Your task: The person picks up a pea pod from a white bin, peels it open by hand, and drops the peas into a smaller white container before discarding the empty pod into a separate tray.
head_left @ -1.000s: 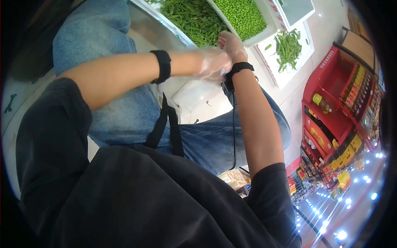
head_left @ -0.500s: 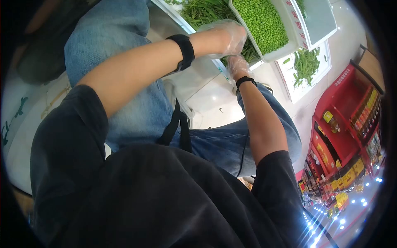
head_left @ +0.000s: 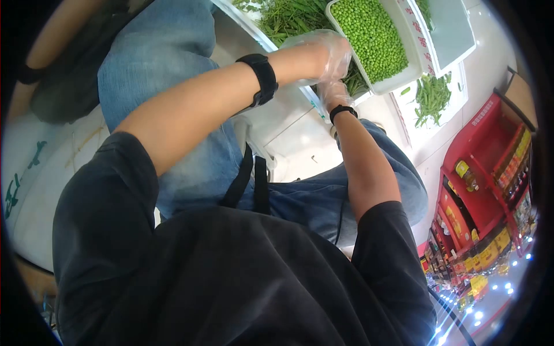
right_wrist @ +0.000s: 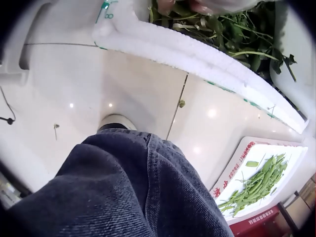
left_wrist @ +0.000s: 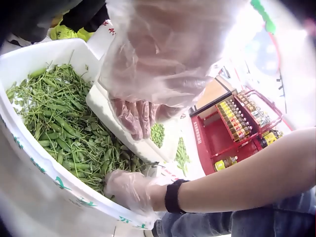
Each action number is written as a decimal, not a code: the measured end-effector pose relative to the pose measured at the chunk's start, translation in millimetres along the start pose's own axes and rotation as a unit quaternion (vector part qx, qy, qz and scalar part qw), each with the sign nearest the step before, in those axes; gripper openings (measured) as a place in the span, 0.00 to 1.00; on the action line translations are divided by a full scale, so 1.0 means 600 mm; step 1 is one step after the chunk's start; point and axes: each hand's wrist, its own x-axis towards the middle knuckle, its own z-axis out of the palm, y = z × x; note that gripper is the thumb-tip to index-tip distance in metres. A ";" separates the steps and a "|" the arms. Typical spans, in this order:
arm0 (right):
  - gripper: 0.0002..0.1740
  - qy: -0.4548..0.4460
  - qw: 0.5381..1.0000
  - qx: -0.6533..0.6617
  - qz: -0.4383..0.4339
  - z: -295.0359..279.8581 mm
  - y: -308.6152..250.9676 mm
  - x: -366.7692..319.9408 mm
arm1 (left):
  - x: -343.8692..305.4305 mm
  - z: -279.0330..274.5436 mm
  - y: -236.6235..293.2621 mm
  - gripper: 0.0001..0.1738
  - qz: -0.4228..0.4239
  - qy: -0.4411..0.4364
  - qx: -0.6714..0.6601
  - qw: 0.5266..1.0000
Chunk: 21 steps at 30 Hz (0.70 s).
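Observation:
In the head view, my left hand, in a clear plastic glove, is over the white box of green pods, beside the tray of shelled peas. The left wrist view shows its fingers hanging loosely bent with nothing visible in them. My gloved right hand is just below it, at the box's near corner. In the left wrist view, the right hand reaches over the rim among pods and stems; its fingertips are hidden, so any hold cannot be told.
A white foam lid with loose pods lies to the right, near a red shelf with bottles. My jeans-covered legs are beside the box. Another person's arm shows at the upper left.
The hands have gone from close together at the box edge to the left one above and the right one below. The head view has shifted, moving the boxes right and down.

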 end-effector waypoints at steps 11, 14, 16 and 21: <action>0.10 0.278 0.943 0.182 0.013 -0.015 0.059 -0.033 | -0.017 -0.027 0.000 0.16 0.067 0.044 0.099 0.992; 0.11 0.284 0.930 0.232 0.017 -0.061 0.070 -0.076 | -0.039 -0.036 0.031 0.17 0.061 0.035 0.141 0.988; 0.12 0.316 0.916 0.248 0.014 -0.081 0.073 -0.106 | -0.051 -0.024 0.036 0.17 0.093 0.051 0.141 0.984; 0.16 0.229 0.887 0.399 0.033 -0.136 0.078 -0.180 | -0.084 -0.015 0.077 0.14 0.085 0.043 0.178 0.979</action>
